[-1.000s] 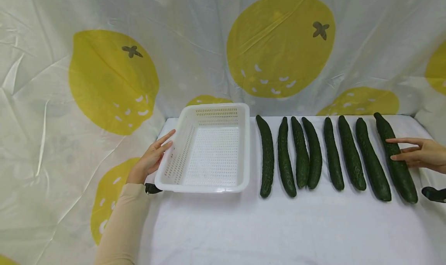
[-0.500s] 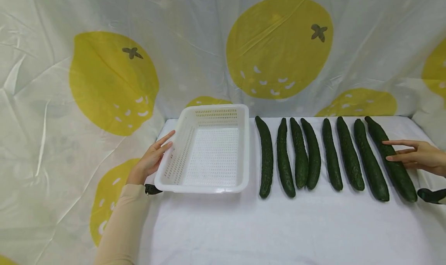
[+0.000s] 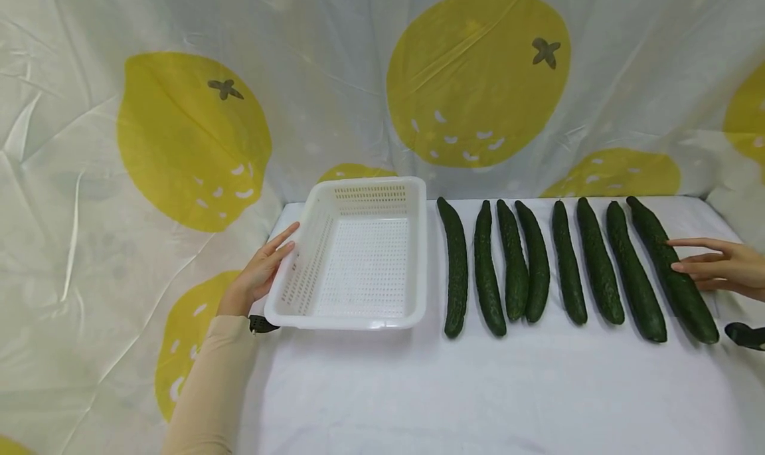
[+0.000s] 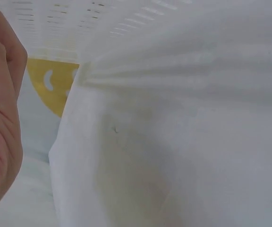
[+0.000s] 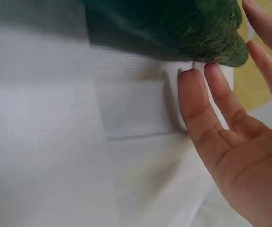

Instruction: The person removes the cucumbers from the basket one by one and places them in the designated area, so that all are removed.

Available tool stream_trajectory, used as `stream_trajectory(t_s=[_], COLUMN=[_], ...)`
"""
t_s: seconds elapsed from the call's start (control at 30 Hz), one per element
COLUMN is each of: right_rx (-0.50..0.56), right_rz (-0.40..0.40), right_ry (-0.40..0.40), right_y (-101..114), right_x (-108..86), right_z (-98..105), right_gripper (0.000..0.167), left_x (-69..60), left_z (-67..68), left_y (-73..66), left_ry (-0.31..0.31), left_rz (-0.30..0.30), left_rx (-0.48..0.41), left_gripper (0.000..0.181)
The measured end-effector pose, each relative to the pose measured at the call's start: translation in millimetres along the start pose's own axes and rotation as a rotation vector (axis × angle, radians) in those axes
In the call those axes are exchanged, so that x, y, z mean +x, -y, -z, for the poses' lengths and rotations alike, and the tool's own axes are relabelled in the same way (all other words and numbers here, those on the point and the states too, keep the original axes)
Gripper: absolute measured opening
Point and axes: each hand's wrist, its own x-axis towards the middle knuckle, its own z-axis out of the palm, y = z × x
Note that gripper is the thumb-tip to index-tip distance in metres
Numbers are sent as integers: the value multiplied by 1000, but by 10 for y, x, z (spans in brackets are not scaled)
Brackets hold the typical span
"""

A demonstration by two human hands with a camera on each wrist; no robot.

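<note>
In the head view, a white perforated plastic basket stands on the left of the white-covered table. My left hand touches its left side with extended fingers; in the left wrist view only the edge of that hand shows beneath the basket wall. Right of the basket lies a row of several dark green cucumbers. At the row's right end, my right hand touches the right side of the last cucumber with nearly straight fingers. The right wrist view shows fingertips against this cucumber.
The white tablecloth runs toward me in front of the row. Behind stands a white cloth backdrop with yellow lemon prints. Two middle cucumbers lie close together, while gaps separate most others.
The last cucumber's far end has shifted left, toward its neighbour. My right hand moved slightly left with it, then back slightly to the right. The left hand and basket stay in place.
</note>
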Motion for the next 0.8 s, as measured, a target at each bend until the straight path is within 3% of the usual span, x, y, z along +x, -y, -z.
stream_trajectory(t_s=[0.2,0.4,0.6,0.7,0.8], right_rx=[67,-65,-107,-131,-199], right_rz=[10,135,211,236,267], right_ry=[-55,-212,-364,-399,-435], right_y=[163,520,888,1117,1348], right_x=[-42,-42,-71,-49,-11], right_z=[34,-32,-238,-325,-386], right_gripper=[36,24,66,70,70], left_x=[0,-9,-64,-85,-82], left_z=[39,99,176,219,213], left_y=[37,34,-73,-237,-455], left_ry=[-3,29,93,49,-7], left_rz=[-11,-27,-14,0,-26], left_rx=[4,30,94,186,354], left_gripper=[52,51,54,57,59])
